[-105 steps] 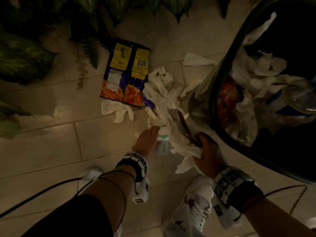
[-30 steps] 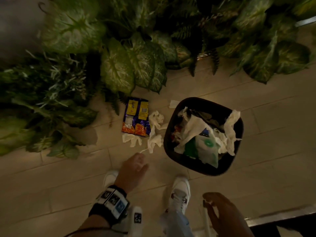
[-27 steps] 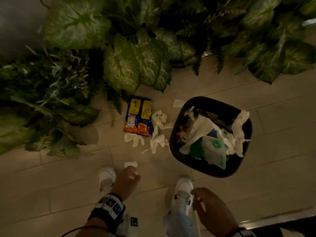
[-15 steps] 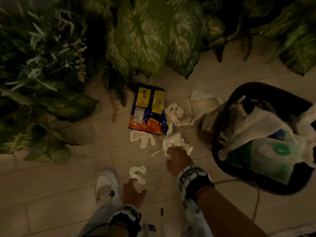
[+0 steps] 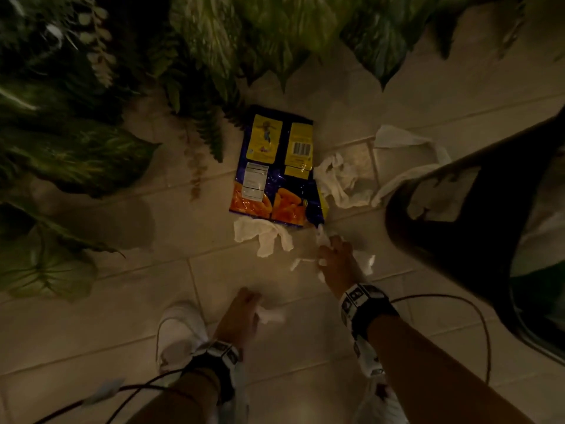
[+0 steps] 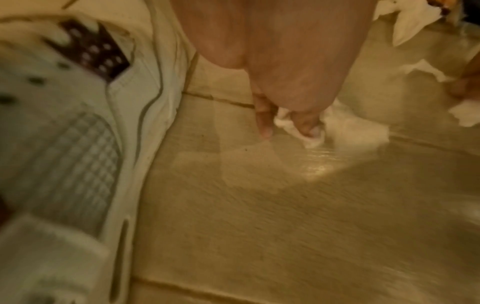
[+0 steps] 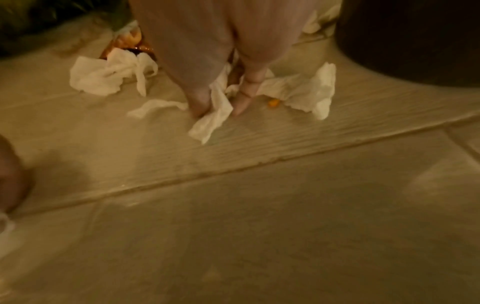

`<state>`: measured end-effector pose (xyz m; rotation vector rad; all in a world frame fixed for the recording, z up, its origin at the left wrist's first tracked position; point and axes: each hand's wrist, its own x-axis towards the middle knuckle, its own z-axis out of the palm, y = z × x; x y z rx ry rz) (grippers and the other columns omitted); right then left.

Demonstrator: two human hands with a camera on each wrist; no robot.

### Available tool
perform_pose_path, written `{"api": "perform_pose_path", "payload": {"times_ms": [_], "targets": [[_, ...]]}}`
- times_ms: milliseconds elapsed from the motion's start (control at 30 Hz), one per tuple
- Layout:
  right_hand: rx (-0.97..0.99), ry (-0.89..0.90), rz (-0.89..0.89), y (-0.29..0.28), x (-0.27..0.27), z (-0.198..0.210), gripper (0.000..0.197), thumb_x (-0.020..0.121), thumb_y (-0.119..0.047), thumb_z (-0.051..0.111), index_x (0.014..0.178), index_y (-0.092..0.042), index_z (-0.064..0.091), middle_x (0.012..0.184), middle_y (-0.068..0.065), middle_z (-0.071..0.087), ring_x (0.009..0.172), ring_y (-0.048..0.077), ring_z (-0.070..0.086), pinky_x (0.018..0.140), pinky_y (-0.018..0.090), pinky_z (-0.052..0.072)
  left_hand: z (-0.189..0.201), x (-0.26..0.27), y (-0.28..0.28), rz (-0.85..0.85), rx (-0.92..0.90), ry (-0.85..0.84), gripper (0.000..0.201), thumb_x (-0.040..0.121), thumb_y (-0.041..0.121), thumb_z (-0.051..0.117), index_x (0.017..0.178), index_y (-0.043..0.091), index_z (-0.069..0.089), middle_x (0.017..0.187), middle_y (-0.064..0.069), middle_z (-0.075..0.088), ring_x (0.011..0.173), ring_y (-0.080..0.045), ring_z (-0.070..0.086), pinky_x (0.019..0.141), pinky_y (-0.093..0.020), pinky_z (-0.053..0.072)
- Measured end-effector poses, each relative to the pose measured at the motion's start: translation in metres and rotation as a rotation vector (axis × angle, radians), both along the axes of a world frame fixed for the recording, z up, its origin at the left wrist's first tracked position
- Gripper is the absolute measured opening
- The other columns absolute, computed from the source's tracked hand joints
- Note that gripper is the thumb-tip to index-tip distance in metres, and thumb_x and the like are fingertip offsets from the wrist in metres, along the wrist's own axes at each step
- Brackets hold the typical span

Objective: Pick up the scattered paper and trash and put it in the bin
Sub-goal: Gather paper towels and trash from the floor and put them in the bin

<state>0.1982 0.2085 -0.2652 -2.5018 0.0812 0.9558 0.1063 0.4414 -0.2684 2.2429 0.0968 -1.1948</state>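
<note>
White crumpled tissues lie scattered on the tiled floor. My left hand pinches a small tissue wad beside my left shoe; the left wrist view shows its fingertips curled on the tissue wad. My right hand grips a torn tissue just below the chip bag; in the right wrist view the torn tissue hangs between thumb and fingers. The black bin stands at the right, holding paper. More tissues lie around the bag.
Large leafy plants crowd the left and top. My white shoes stand near the hands. A thin cable loops from the right wrist. A small orange crumb lies on the floor by the right hand.
I have bent closer to the floor. My left hand has closed on the small tissue by the shoe, and my right hand has gathered the tissue below the chip bag.
</note>
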Motion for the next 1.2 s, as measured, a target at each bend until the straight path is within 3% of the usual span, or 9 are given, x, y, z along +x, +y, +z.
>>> {"api": "perform_pose_path", "payload": {"times_ms": [133, 267, 433, 533, 633, 767, 967, 1067, 1200], "targets": [[0.198, -0.206, -0.262, -0.017, 0.004, 0.01, 0.022, 0.078, 0.001, 0.043, 0.087, -0.008, 0.06, 0.1, 0.014, 0.057, 0.094, 0.03, 0.057, 0.08, 0.029, 0.042, 0.02, 0.03, -0.007, 0.089, 0.007, -0.129, 0.034, 0.088, 0.0, 0.046, 0.121, 0.006, 0.053, 0.123, -0.014, 0.049, 0.105, -0.032, 0.056, 0.088, -0.026, 0.039], [0.23, -0.44, -0.6, -0.019, 0.038, 0.035, 0.03, 0.082, -0.001, 0.038, 0.104, -0.008, 0.057, 0.109, 0.015, 0.056, 0.097, 0.019, 0.053, 0.084, 0.015, 0.034, 0.03, 0.094, -0.029, 0.273, 0.057, -0.473, 0.029, 0.083, 0.013, 0.044, 0.109, 0.002, 0.054, 0.107, -0.021, 0.057, 0.097, -0.039, 0.055, 0.088, -0.048, 0.047], [0.142, -0.507, -0.8, -0.006, 0.095, 0.036, 0.039, 0.085, -0.01, 0.052, 0.123, -0.014, 0.046, 0.126, 0.02, 0.042, 0.114, 0.035, 0.044, 0.094, 0.04, 0.042, 0.013, 0.156, -0.065, 0.131, 0.278, -0.487, 0.112, 0.054, 0.084, 0.056, 0.132, 0.009, 0.025, 0.15, -0.022, 0.021, 0.139, -0.045, 0.016, 0.108, -0.065, 0.001], [0.072, -0.257, -0.702, 0.005, 0.122, 0.029, 0.066, 0.085, -0.034, 0.061, 0.141, -0.033, 0.025, 0.149, 0.023, 0.014, 0.135, 0.041, 0.021, 0.107, 0.047, 0.032, -0.008, 0.166, -0.067, -0.151, 0.319, -0.406, 0.128, 0.038, 0.097, 0.044, 0.133, 0.014, 0.021, 0.158, -0.012, -0.002, 0.141, -0.048, -0.004, 0.101, -0.078, 0.005], [-0.049, -0.107, -0.473, 0.005, 0.129, 0.008, 0.076, 0.082, -0.048, 0.061, 0.143, -0.044, 0.015, 0.149, 0.033, 0.002, 0.137, 0.05, 0.007, 0.109, 0.053, 0.026, -0.018, 0.161, -0.058, -0.257, 0.314, -0.449, 0.101, 0.05, 0.092, 0.044, 0.116, 0.016, 0.04, 0.157, -0.004, 0.018, 0.141, -0.046, 0.012, 0.099, -0.077, 0.014], [-0.075, -0.211, -0.408, 0.001, 0.115, -0.008, 0.049, 0.081, -0.032, 0.066, 0.127, -0.031, 0.048, 0.123, 0.033, 0.038, 0.113, 0.048, 0.039, 0.092, 0.049, 0.045, -0.022, 0.14, -0.046, -0.33, 0.266, -0.574, 0.059, 0.072, 0.061, 0.058, 0.11, 0.017, 0.05, 0.145, -0.002, 0.043, 0.131, -0.041, 0.029, 0.098, -0.07, 0.027], [-0.035, -0.382, -0.65, -0.014, 0.113, 0.006, 0.024, 0.077, -0.015, 0.064, 0.097, -0.012, 0.051, 0.108, 0.023, 0.051, 0.087, 0.035, 0.054, 0.068, 0.03, 0.034, -0.026, 0.132, -0.049, -0.426, 0.206, -0.617, 0.034, 0.071, 0.034, 0.042, 0.099, 0.016, 0.049, 0.103, -0.006, 0.064, 0.076, -0.032, 0.058, 0.068, -0.043, 0.049], [-0.152, -0.535, -0.886, -0.022, 0.137, 0.016, 0.043, 0.08, -0.016, 0.058, 0.12, -0.016, 0.044, 0.125, 0.023, 0.046, 0.11, 0.038, 0.048, 0.084, 0.041, 0.04, -0.031, 0.141, -0.047, -0.53, 0.241, -0.575, 0.029, 0.071, 0.026, 0.049, 0.099, 0.017, 0.047, 0.077, -0.004, 0.067, 0.065, -0.027, 0.057, 0.066, -0.038, 0.043], [-0.248, -0.308, -1.144, -0.033, 0.176, -0.005, 0.081, 0.087, -0.014, 0.048, 0.146, -0.033, -0.004, 0.153, 0.022, -0.002, 0.135, 0.045, 0.02, 0.109, 0.053, 0.026, -0.016, 0.168, -0.043, -0.423, 0.129, -0.503, 0.031, 0.074, 0.018, 0.059, 0.104, 0.011, 0.051, 0.074, -0.012, 0.068, 0.063, -0.033, 0.065, 0.059, -0.035, 0.051]]}}
